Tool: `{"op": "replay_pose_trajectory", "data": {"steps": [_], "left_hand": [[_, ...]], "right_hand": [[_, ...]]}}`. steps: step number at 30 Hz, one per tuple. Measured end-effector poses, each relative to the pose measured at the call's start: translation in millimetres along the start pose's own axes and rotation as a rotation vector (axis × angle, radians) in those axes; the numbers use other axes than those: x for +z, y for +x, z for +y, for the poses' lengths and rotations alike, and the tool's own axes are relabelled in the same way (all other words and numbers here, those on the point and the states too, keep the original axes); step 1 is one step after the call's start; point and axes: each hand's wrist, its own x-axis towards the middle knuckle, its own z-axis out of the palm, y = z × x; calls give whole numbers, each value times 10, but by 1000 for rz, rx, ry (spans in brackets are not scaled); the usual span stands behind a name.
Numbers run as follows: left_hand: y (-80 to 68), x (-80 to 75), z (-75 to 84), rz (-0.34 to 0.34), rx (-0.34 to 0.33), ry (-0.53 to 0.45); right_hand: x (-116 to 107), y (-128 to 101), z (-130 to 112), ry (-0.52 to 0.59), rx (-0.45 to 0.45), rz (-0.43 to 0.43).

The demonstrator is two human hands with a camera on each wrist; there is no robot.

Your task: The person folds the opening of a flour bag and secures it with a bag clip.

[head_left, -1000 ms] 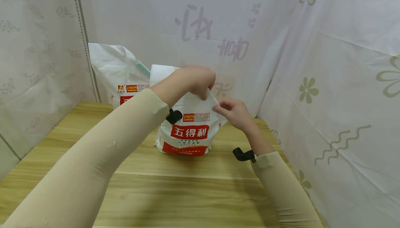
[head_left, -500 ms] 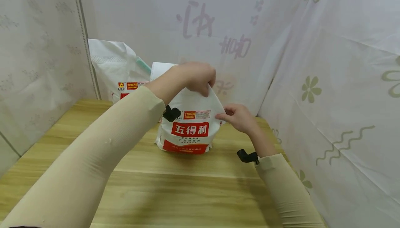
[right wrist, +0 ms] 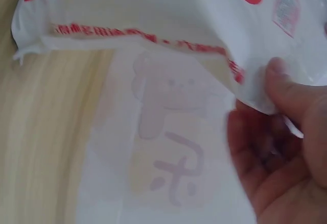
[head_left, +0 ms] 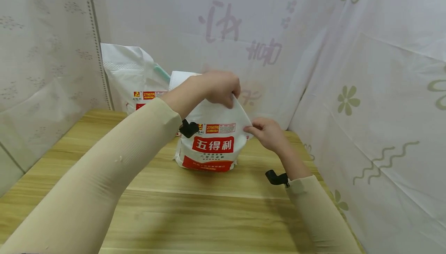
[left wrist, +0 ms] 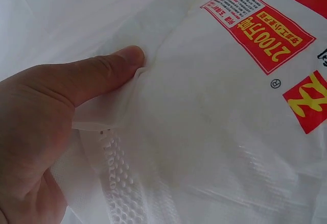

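Observation:
A white flour bag point(head_left: 216, 144) with red labels stands upright on the wooden table. My left hand point(head_left: 223, 87) reaches across its top and grips the upper edge. In the left wrist view the thumb of that left hand point(left wrist: 61, 96) presses on the folded white plastic near a perforated strip. Lower on the bag's right side, my right hand point(head_left: 267, 133) pinches the edge between thumb and fingers. The right wrist view has this right hand point(right wrist: 286, 132) holding the bag's side edge point(right wrist: 255, 99). Part of the bag's top is hidden behind my left forearm.
A second flour bag point(head_left: 127, 66) stands behind to the left, partly covered by my left arm. The wooden table point(head_left: 195, 215) runs toward me. Patterned white curtains point(head_left: 348, 64) close in the back and both sides.
My right hand has moved slightly down and to the right, with the bag's edge still pinched. The left hand keeps its grip at the top. The view has shifted a little.

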Motion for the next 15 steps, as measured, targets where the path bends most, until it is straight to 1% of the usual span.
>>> {"op": "replay_pose_trajectory", "data": {"steps": [4, 9, 12, 15], "left_hand": [[2, 7, -7, 6, 4, -4], [-2, 20, -14, 11, 3, -11], [-2, 21, -11, 15, 3, -15], [9, 26, -5, 16, -1, -22]], "right_hand": [[-57, -28, -22, -91, 38, -76], [-53, -44, -46, -150, 60, -104], [-15, -57, -39, -153, 45, -62], [45, -70, -26, -164, -8, 21]]}}
